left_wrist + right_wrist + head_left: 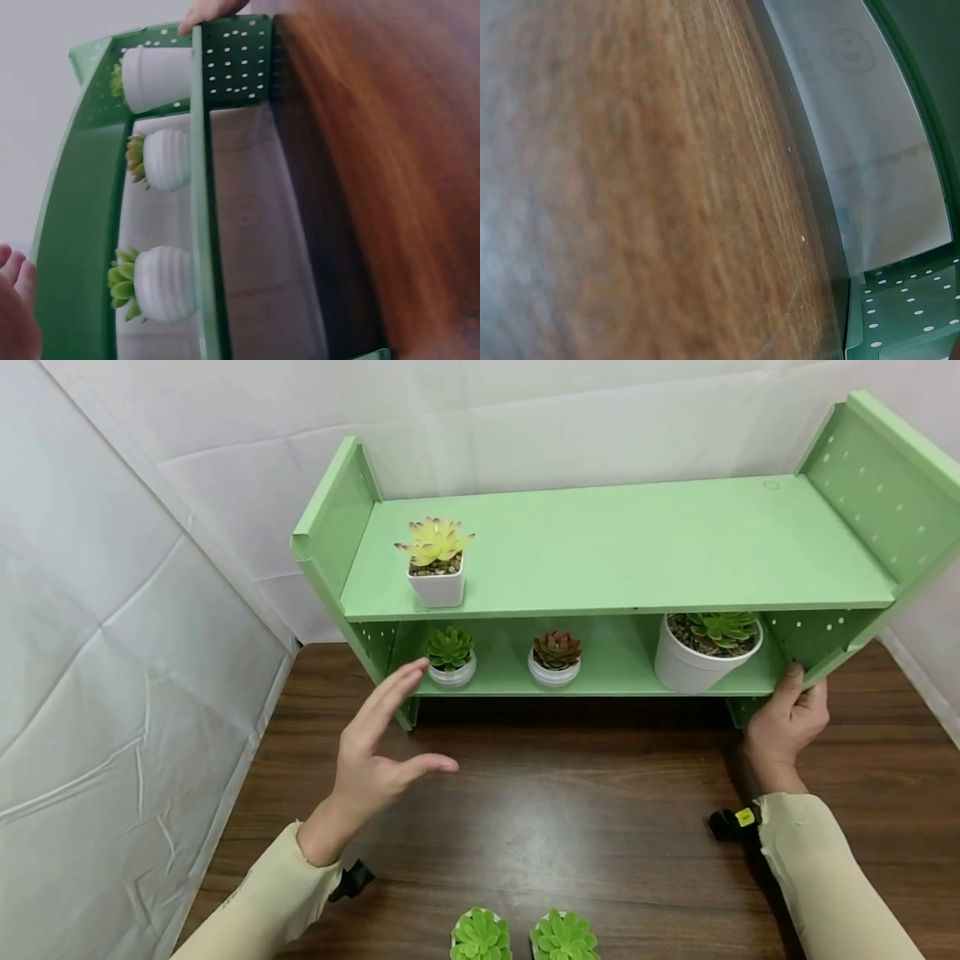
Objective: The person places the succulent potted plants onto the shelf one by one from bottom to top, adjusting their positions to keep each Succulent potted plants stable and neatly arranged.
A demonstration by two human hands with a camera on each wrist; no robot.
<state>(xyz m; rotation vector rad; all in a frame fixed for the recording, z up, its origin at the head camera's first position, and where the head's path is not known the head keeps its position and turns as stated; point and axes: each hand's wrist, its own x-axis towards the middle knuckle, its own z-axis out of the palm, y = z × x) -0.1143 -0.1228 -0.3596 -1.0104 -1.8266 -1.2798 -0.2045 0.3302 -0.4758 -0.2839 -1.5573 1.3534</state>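
Observation:
A two-tier green shelf [637, 547] stands on the wooden table. At its lower right side, my right hand [789, 718] grips the edge of the side panel, thumb toward the inside. My left hand [372, 760] is held in the air before the shelf's left end, thumb and fingers spread apart with nothing between them. Behind those fingertips, on the lower tier, sits a small green succulent [450, 658] in a ribbed white pot. A reddish succulent [556, 658] is at the middle of that tier. A larger potted succulent [705, 652] stands at the right, close to my right hand.
On the upper tier, toward the left, stands a yellow succulent [437, 564] in a square white pot. Two bright green succulents [482, 935] are on the table [540, 818] at the near edge of the view. White sheeting [112, 610] hangs behind and to the left.

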